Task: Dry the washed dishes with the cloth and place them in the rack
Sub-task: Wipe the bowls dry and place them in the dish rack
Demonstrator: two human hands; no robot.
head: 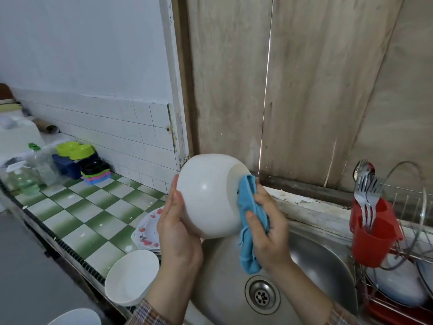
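Left, on the green-checked desk (77,214): a spare white bowl (131,277) tilted at the edge and a flowered plate (147,228) just behind it. We judge both are still waiting to be dried.

Left hand (174,228): lies along the side of the held bowl (208,195), fingers fairly straight, thumb on the wall. It props the bowl rather than clutching it.

The held bowl is up in the air over the sink (316,261), tipped on its side with its foot turned right. It is plain white, round and deep, with a glossy glaze and a highlight on the belly. We judge it rigid, moderately heavy and breakable, and likely slick if damp. The best hold is the rim or the foot ring, not the smooth curve.

Cloth (250,221): blue, soft and limp. It is bunched against the foot of the bowl, with its tail hanging down.

Right hand (269,233): clamped on the cloth, thumb over it, pressing it to the bowl.

Far right: a wire rack (398,289) with white dishes already in it. A red cup (372,235) holds the forks (367,191).
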